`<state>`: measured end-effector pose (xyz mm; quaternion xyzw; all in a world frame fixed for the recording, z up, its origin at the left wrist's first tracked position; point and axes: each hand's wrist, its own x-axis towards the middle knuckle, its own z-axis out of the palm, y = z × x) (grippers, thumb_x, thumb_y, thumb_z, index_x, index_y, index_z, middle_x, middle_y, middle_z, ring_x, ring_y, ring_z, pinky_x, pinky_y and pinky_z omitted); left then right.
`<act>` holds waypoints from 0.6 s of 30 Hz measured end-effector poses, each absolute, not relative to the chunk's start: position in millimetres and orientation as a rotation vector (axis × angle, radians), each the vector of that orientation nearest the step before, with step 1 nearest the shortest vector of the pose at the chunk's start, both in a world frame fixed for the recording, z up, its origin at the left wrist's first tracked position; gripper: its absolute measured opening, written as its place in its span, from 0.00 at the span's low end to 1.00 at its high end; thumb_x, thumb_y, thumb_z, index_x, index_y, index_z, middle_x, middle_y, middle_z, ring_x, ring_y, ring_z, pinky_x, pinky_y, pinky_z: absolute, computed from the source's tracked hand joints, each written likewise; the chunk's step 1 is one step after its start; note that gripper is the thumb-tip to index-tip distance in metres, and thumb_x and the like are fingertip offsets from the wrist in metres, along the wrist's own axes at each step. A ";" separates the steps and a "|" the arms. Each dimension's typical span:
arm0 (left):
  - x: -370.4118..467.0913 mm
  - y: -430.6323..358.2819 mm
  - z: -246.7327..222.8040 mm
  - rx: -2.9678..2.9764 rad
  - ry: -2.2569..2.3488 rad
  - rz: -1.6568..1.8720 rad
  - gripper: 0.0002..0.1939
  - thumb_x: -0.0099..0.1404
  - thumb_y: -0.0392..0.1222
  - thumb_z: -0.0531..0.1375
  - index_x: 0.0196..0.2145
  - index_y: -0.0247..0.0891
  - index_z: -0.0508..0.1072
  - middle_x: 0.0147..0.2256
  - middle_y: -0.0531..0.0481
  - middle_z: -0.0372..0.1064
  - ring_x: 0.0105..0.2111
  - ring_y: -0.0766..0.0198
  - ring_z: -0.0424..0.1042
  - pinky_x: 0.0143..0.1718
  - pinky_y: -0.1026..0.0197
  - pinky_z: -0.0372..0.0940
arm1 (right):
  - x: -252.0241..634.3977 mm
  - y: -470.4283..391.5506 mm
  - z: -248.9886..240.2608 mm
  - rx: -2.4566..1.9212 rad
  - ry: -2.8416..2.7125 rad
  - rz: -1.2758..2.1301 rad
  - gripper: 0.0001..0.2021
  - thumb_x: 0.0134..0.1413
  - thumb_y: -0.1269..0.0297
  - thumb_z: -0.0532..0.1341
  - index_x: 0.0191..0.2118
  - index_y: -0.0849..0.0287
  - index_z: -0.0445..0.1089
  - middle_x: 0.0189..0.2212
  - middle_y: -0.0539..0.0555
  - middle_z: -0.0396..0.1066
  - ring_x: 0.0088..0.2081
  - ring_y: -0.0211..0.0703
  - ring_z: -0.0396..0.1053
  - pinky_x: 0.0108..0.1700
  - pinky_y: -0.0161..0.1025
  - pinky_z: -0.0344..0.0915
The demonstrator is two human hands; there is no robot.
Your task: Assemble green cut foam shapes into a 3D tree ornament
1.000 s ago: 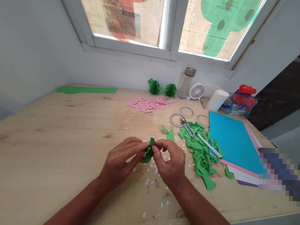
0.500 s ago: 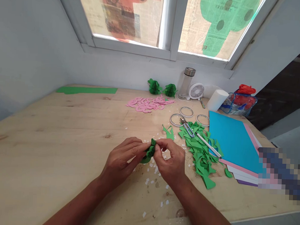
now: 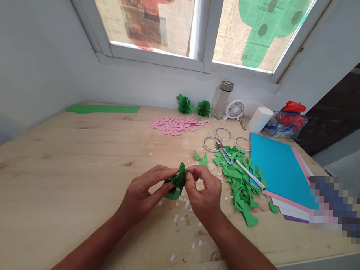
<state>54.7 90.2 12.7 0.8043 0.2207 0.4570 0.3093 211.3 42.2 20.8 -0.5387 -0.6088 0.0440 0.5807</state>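
Note:
Between my two hands, over the front middle of the wooden table, is a layered green paper craft piece [image 3: 174, 192] with pleated folds. My left hand [image 3: 145, 189] grips its left side, thumb below and fingers above. My right hand [image 3: 204, 191] pinches its right edge between thumb and forefinger. A small white patch shows on the piece's lower part. White paper bits [image 3: 177, 218] are scattered on the table under and around my hands. Just beyond my right hand lies a green paper scrap [image 3: 201, 158].
Green offcuts [image 3: 240, 182], thread snips [image 3: 223, 152], a white pen [image 3: 249, 174] and tape rolls [image 3: 223, 134] lie to the right, near coloured sheets [image 3: 281, 166]. Farther back are pink cutouts [image 3: 177, 125], two green paper pieces [image 3: 185, 105], a bottle [image 3: 222, 101] and a fan [image 3: 235, 109].
The green piece has spread wider, and more of its lower part shows. My left thumb and fingers have moved farther apart around it. My right hand keeps its pinch.

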 end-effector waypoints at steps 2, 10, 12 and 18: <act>53.5 90.8 9.9 2.093 0.591 1.191 0.17 0.64 0.35 0.58 0.50 0.45 0.71 0.38 0.46 0.74 0.38 0.60 0.74 0.34 0.60 0.71 | 211.1 41.8 21.7 -1.242 -1.418 0.116 0.06 0.54 0.71 0.55 0.31 0.58 0.68 0.22 0.48 0.71 0.23 0.35 0.67 0.28 0.32 0.64; 51.6 91.8 4.1 2.030 0.611 1.174 0.17 0.63 0.36 0.59 0.50 0.47 0.71 0.41 0.48 0.75 0.38 0.60 0.74 0.36 0.60 0.71 | 209.3 40.5 19.9 -1.222 -1.313 0.330 0.04 0.54 0.70 0.55 0.32 0.57 0.67 0.23 0.49 0.72 0.25 0.36 0.71 0.30 0.32 0.68; 51.8 91.5 4.7 2.014 0.625 1.169 0.18 0.63 0.36 0.60 0.50 0.46 0.71 0.40 0.48 0.75 0.38 0.59 0.74 0.36 0.59 0.71 | 208.6 40.7 18.8 -1.202 -1.254 0.422 0.04 0.54 0.70 0.55 0.34 0.57 0.66 0.24 0.49 0.73 0.26 0.37 0.73 0.31 0.32 0.69; 52.0 90.9 5.2 2.027 0.655 1.166 0.17 0.63 0.37 0.59 0.50 0.48 0.71 0.40 0.48 0.75 0.37 0.60 0.74 0.35 0.59 0.71 | 207.2 41.3 18.7 -1.102 -1.107 0.670 0.05 0.56 0.68 0.54 0.38 0.58 0.64 0.23 0.48 0.73 0.26 0.38 0.73 0.31 0.35 0.71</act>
